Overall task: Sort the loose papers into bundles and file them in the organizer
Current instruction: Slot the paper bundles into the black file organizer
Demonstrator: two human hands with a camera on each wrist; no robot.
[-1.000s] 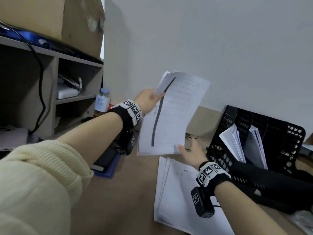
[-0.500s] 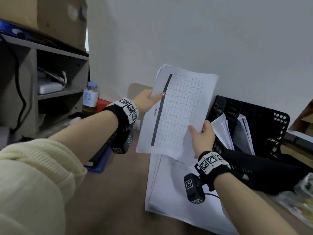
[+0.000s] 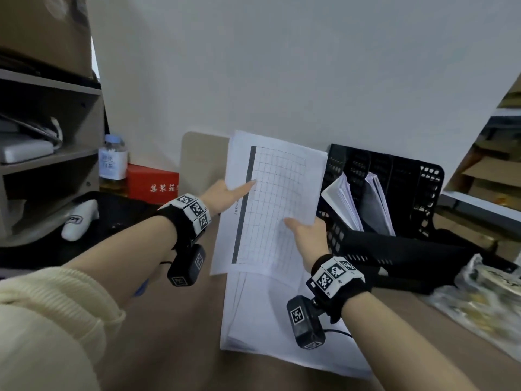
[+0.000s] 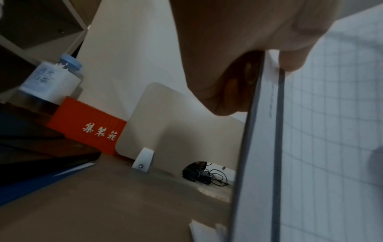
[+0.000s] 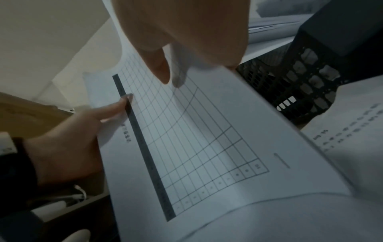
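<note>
A thin bundle of white sheets with a printed grid and a dark bar [image 3: 270, 204] [image 5: 186, 139] [image 4: 323, 147] is held up above the desk. My left hand [image 3: 225, 193] [image 5: 82, 139] pinches its left edge, thumb on the front. My right hand [image 3: 306, 235] [image 5: 182, 41] grips its right edge, thumb on the grid. Under it a stack of loose papers [image 3: 267, 320] lies flat on the brown desk [image 3: 169, 334]. A black mesh organizer [image 3: 394, 193] [image 5: 300, 78] stands at the right, with two paper bundles [image 3: 344, 198] in its slots.
A red box [image 3: 152, 184] [image 4: 87, 127] and a labelled bottle [image 3: 111, 162] [image 4: 51, 80] stand at the back left by a shelf unit [image 3: 48, 153]. A beige divider panel [image 3: 203, 156] rises behind the sheets. A plastic bag [image 3: 473, 300] lies at the right.
The held bundle has swung right and turned more upright, nearer the organizer. My right hand slid from its bottom edge up to its right edge. The view has panned right.
</note>
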